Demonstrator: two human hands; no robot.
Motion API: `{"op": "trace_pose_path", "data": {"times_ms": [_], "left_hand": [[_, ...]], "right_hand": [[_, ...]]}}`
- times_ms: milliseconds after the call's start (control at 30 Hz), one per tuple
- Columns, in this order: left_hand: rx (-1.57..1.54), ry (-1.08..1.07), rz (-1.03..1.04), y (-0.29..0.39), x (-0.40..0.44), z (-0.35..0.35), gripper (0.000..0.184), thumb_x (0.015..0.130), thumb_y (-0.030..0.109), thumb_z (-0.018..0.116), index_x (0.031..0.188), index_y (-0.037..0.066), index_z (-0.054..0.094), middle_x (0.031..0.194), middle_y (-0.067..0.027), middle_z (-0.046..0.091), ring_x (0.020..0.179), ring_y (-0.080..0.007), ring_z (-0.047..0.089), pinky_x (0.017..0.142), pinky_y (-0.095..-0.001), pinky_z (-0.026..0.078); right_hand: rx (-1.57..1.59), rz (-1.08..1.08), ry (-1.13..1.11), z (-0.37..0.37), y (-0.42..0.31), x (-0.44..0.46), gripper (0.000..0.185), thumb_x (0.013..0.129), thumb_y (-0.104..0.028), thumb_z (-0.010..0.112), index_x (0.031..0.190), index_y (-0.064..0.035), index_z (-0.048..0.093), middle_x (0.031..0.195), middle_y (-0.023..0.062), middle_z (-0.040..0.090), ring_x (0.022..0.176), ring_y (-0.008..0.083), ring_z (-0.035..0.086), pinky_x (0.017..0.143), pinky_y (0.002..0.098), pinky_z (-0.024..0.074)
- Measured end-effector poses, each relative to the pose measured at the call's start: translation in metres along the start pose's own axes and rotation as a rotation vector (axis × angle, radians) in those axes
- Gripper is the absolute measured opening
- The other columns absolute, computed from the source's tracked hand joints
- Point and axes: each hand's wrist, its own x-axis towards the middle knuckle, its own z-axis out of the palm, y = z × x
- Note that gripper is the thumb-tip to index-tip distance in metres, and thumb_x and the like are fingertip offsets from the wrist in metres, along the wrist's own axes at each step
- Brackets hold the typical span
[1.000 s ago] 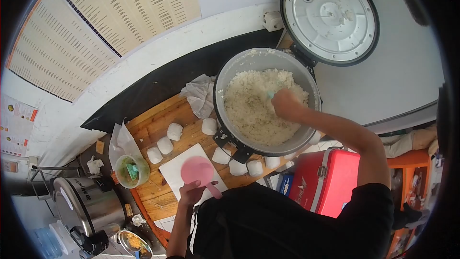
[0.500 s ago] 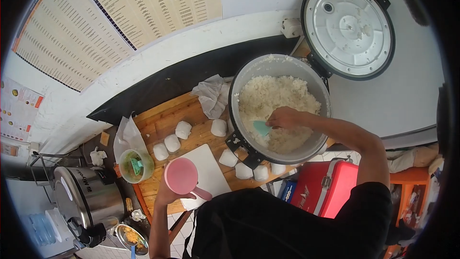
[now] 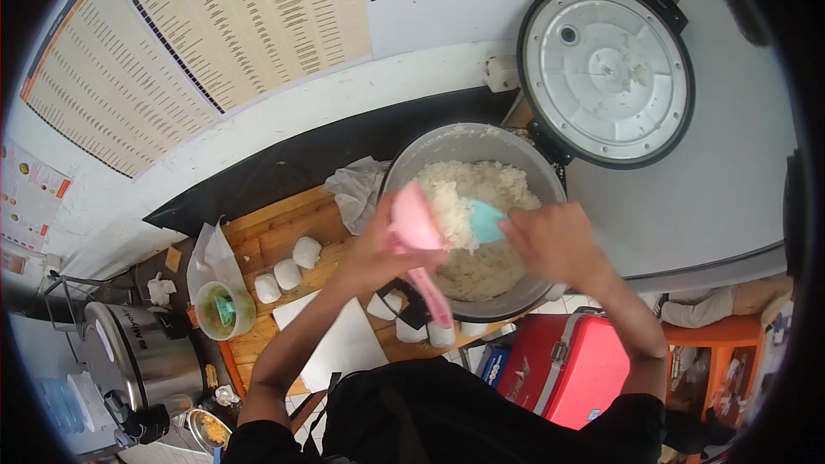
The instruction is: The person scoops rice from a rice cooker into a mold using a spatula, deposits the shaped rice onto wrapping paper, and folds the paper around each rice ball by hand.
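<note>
My left hand (image 3: 378, 249) is closed on a pink cup (image 3: 415, 219) with a long handle, tilted sideways over the open rice pot (image 3: 537, 167). In my right hand (image 3: 554, 245) is a turquoise paddle (image 3: 487, 222), its blade against a clump of rice (image 3: 451, 210) at the mouth of the cup. More white rice (image 3: 485, 271) fills the pot below. A white board (image 3: 339, 344) lies on the wooden table (image 3: 275, 228) at the lower left of the pot, with several white wrapped bundles (image 3: 307, 252) around it.
The pot's round lid (image 3: 606, 73) stands open at the upper right. A tub with green contents (image 3: 225, 309) sits on the table's left. Farther left is a steel cooker (image 3: 142, 361). A red cooler (image 3: 571, 369) is below the pot, right of my body. Crumpled paper (image 3: 354, 193) lies beside the pot.
My left hand has brought the pink cup from above the white board to over the pot and tilted it. The paddle has come up from the rice to the cup with a clump of rice.
</note>
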Motion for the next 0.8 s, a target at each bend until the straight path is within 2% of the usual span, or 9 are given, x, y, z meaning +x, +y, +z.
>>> {"op": "trace_pose_path", "data": {"times_ms": [133, 233, 300, 367, 500, 567, 667, 733, 800], "left_hand": [[0.126, 0.024, 0.105, -0.001, 0.026, 0.057, 0.09, 0.073, 0.008, 0.083, 0.14, 0.001, 0.024, 0.126, -0.0157, 0.05, 0.115, -0.0245, 0.056, 0.095, -0.0355, 0.05], [0.32, 0.148, 0.309, -0.021, 0.043, 0.051, 0.087, 0.074, 0.004, 0.081, 0.14, 0.003, 0.024, 0.123, -0.0138, 0.049, 0.112, -0.0223, 0.056, 0.094, -0.0341, 0.051], [-0.082, 0.148, 0.247, -0.021, 0.05, 0.028, 0.087, 0.072, 0.002, 0.082, 0.139, 0.005, 0.026, 0.122, -0.0124, 0.049, 0.112, -0.0204, 0.055, 0.093, -0.0332, 0.051], [-0.035, 0.197, 0.237, -0.017, 0.048, 0.01, 0.088, 0.071, 0.001, 0.083, 0.139, 0.007, 0.027, 0.123, -0.0106, 0.048, 0.115, -0.0189, 0.053, 0.093, -0.0327, 0.051], [-0.074, 0.054, 0.321, 0.002, 0.038, -0.006, 0.089, 0.069, -0.001, 0.082, 0.139, 0.01, 0.028, 0.126, -0.0065, 0.048, 0.118, -0.0174, 0.052, 0.096, -0.0321, 0.051], [-0.215, -0.036, 0.271, 0.006, 0.035, -0.012, 0.09, 0.069, -0.004, 0.081, 0.14, 0.01, 0.028, 0.127, -0.0066, 0.048, 0.119, -0.0175, 0.052, 0.097, -0.0329, 0.05], [-0.178, -0.03, 0.342, 0.0, 0.03, -0.022, 0.09, 0.069, -0.005, 0.08, 0.14, 0.011, 0.028, 0.127, -0.0068, 0.048, 0.119, -0.0179, 0.053, 0.097, -0.0341, 0.051], [-0.151, -0.019, 0.354, 0.004, 0.021, -0.029, 0.09, 0.069, -0.005, 0.08, 0.141, 0.011, 0.028, 0.127, -0.007, 0.048, 0.119, -0.0183, 0.054, 0.097, -0.0344, 0.051], [-0.131, 0.009, 0.36, 0.005, 0.011, -0.036, 0.091, 0.068, -0.005, 0.08, 0.141, 0.011, 0.028, 0.127, -0.0072, 0.049, 0.118, -0.0188, 0.055, 0.097, -0.0348, 0.052]], "right_hand": [[-0.355, -0.067, 0.168, 0.005, -0.038, -0.028, 0.02, 0.093, -0.025, 0.056, 0.082, -0.0076, 0.054, 0.058, 0.0081, 0.058, 0.052, 0.026, 0.061, 0.049, 0.0398, 0.0463], [-0.239, 0.003, 0.128, -0.014, -0.029, -0.039, 0.017, 0.089, -0.021, 0.056, 0.082, -0.0059, 0.053, 0.063, 0.0057, 0.058, 0.056, 0.0237, 0.063, 0.052, 0.0359, 0.0482], [-0.198, 0.097, 0.116, -0.031, -0.031, -0.048, 0.019, 0.09, -0.021, 0.056, 0.08, -0.0059, 0.054, 0.063, 0.0071, 0.059, 0.056, 0.0251, 0.063, 0.054, 0.0374, 0.0488], [-0.156, 0.196, 0.111, -0.028, -0.022, -0.05, 0.02, 0.091, -0.022, 0.056, 0.079, -0.0058, 0.055, 0.063, 0.0085, 0.06, 0.057, 0.0265, 0.063, 0.056, 0.0389, 0.0495], [-0.115, 0.065, -0.454, 0.058, 0.032, -0.009, 0.03, 0.088, -0.028, 0.06, 0.077, -0.0023, 0.07, 0.076, 0.0175, 0.069, 0.07, 0.0332, 0.069, 0.065, 0.0432, 0.0529], [0.07, 0.011, -0.599, 0.131, 0.039, 0.009, 0.039, 0.093, -0.031, 0.052, 0.076, -0.001, 0.069, 0.074, 0.0191, 0.067, 0.073, 0.0383, 0.066, 0.069, 0.0493, 0.0509], [0.107, -0.117, -0.592, 0.213, 0.026, 0.022, 0.043, 0.095, -0.036, 0.05, 0.079, -0.0011, 0.069, 0.077, 0.0204, 0.067, 0.077, 0.0394, 0.066, 0.074, 0.0494, 0.051], [0.155, -0.315, -0.62, 0.214, 0.022, 0.031, 0.046, 0.096, -0.041, 0.047, 0.083, -0.0037, 0.07, 0.077, 0.0197, 0.066, 0.078, 0.0397, 0.065, 0.074, 0.0495, 0.0497], [0.193, -0.3, -0.644, 0.19, 0.022, 0.032, 0.045, 0.096, -0.042, 0.047, 0.084, -0.0048, 0.07, 0.077, 0.0194, 0.066, 0.079, 0.0397, 0.064, 0.074, 0.0492, 0.0489]]}}
